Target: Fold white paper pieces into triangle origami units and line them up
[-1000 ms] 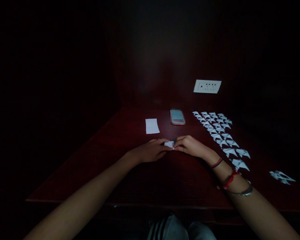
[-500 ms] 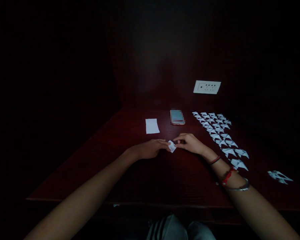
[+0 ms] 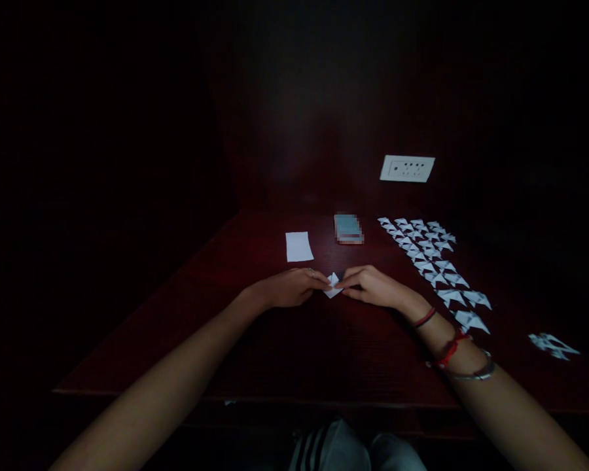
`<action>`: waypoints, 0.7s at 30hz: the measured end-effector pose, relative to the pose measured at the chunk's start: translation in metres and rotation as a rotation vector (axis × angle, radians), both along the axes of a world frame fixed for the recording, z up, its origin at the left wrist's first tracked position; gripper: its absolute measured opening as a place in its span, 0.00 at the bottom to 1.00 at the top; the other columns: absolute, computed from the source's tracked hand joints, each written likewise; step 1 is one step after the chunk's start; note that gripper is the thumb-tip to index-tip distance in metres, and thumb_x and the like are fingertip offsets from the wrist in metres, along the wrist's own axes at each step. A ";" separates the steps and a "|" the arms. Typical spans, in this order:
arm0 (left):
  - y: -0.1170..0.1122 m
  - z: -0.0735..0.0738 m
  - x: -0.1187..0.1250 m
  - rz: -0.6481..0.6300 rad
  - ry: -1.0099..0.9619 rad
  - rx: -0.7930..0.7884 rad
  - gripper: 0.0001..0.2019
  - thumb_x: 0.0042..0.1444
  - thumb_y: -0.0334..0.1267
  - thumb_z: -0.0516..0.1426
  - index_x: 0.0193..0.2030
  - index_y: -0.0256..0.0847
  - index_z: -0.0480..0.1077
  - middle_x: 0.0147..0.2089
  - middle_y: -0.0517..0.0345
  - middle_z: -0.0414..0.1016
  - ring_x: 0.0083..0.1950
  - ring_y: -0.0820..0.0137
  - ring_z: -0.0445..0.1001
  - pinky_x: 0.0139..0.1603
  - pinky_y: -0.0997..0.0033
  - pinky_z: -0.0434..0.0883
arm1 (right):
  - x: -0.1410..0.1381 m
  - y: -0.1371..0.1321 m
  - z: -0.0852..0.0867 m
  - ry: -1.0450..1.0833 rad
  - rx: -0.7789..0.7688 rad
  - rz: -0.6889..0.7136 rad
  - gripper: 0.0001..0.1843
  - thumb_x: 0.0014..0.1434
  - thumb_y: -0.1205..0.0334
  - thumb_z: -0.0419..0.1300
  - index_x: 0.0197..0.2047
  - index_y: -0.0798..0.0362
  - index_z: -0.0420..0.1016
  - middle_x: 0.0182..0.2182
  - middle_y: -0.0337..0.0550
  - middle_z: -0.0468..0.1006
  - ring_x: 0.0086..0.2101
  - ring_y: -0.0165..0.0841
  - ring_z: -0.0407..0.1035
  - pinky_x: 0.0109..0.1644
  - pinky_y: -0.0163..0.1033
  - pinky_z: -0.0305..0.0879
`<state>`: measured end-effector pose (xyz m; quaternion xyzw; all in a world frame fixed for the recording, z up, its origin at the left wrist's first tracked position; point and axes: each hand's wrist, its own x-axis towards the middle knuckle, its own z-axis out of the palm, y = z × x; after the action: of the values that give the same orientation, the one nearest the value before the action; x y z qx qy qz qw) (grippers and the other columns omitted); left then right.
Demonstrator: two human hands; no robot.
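Observation:
A small folded piece of white paper (image 3: 332, 294) lies on the dark red table between my hands, one corner pointing away from me. My left hand (image 3: 297, 286), with a ring on a finger, grips its left side with the fingertips. From the right, my right hand (image 3: 373, 286) pinches the paper, the index fingertip pressing near its middle. Parts of the paper are hidden under the fingertips. Just beyond my left hand is a flat white sheet of paper (image 3: 299, 246).
A phone-like object (image 3: 348, 229), blurred out, lies at the back of the table (image 3: 216, 288). Rows of folded white paper shapes (image 3: 450, 297) run along the right, with a small cluster of folded papers (image 3: 553, 345) farther right. A wall socket (image 3: 407, 169) sits above.
My right hand's fingers have closed in on the folded paper and now press on it. The paper has turned and shifted slightly left. My left hand keeps its hold.

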<state>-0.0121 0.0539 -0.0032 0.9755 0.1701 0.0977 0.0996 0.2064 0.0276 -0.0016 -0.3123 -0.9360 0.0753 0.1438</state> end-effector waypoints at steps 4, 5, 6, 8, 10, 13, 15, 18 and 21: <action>-0.001 0.003 0.001 0.011 0.024 -0.016 0.24 0.50 0.20 0.45 0.52 0.44 0.59 0.52 0.60 0.61 0.53 0.74 0.59 0.55 0.71 0.55 | -0.001 -0.001 0.001 -0.008 -0.003 0.010 0.13 0.53 0.68 0.52 0.42 0.54 0.71 0.32 0.43 0.71 0.31 0.27 0.64 0.36 0.33 0.59; -0.002 0.004 0.001 0.019 0.033 -0.017 0.24 0.49 0.20 0.46 0.52 0.44 0.59 0.52 0.60 0.61 0.53 0.74 0.59 0.55 0.71 0.55 | -0.001 -0.001 0.001 -0.004 -0.006 0.011 0.13 0.53 0.68 0.52 0.41 0.54 0.71 0.32 0.43 0.71 0.31 0.27 0.64 0.36 0.33 0.59; -0.003 0.005 0.001 0.026 0.042 -0.017 0.24 0.50 0.21 0.46 0.52 0.44 0.59 0.52 0.60 0.61 0.53 0.74 0.59 0.55 0.71 0.55 | -0.002 -0.001 0.001 -0.001 -0.010 0.013 0.13 0.53 0.68 0.52 0.42 0.54 0.71 0.32 0.43 0.71 0.31 0.27 0.64 0.36 0.33 0.59; -0.003 0.005 0.002 0.036 0.060 -0.015 0.24 0.50 0.21 0.46 0.52 0.44 0.59 0.53 0.61 0.61 0.53 0.74 0.59 0.55 0.70 0.55 | -0.002 -0.002 0.002 -0.003 -0.014 0.015 0.14 0.52 0.68 0.52 0.42 0.54 0.71 0.32 0.43 0.71 0.32 0.28 0.64 0.36 0.33 0.59; -0.002 0.004 0.002 0.042 0.069 -0.009 0.24 0.49 0.20 0.45 0.52 0.45 0.60 0.53 0.61 0.61 0.53 0.74 0.58 0.54 0.70 0.54 | -0.004 -0.004 0.003 -0.013 -0.015 0.020 0.14 0.52 0.69 0.52 0.41 0.54 0.72 0.32 0.43 0.71 0.31 0.27 0.64 0.35 0.32 0.58; -0.001 0.002 0.001 0.059 0.067 -0.001 0.24 0.48 0.20 0.45 0.51 0.45 0.60 0.53 0.62 0.60 0.53 0.74 0.58 0.54 0.71 0.55 | -0.005 -0.006 0.006 -0.020 -0.020 0.028 0.13 0.52 0.69 0.51 0.40 0.55 0.72 0.31 0.43 0.71 0.30 0.27 0.64 0.35 0.32 0.58; -0.001 0.001 0.001 0.078 0.066 0.000 0.24 0.48 0.21 0.45 0.51 0.45 0.61 0.53 0.62 0.60 0.53 0.73 0.58 0.53 0.71 0.55 | -0.005 -0.006 0.008 -0.024 -0.033 0.027 0.12 0.52 0.69 0.51 0.36 0.56 0.74 0.29 0.42 0.71 0.29 0.27 0.64 0.34 0.32 0.58; -0.003 0.002 0.001 0.096 0.068 -0.005 0.23 0.49 0.22 0.46 0.50 0.46 0.61 0.53 0.62 0.61 0.53 0.73 0.58 0.53 0.71 0.56 | -0.004 -0.007 0.009 -0.019 -0.064 0.021 0.11 0.51 0.69 0.51 0.30 0.56 0.75 0.25 0.40 0.71 0.26 0.26 0.64 0.33 0.32 0.58; -0.004 0.004 0.001 0.097 0.055 -0.008 0.23 0.48 0.22 0.46 0.51 0.44 0.60 0.52 0.62 0.62 0.53 0.73 0.59 0.53 0.71 0.56 | -0.001 -0.007 0.008 0.022 -0.070 0.002 0.11 0.51 0.70 0.51 0.31 0.55 0.75 0.25 0.39 0.71 0.25 0.25 0.63 0.31 0.31 0.58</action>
<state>-0.0114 0.0500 0.0008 0.9680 0.2202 0.0749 0.0942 0.2056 0.0209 0.0062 -0.3154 -0.9314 0.1117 0.1430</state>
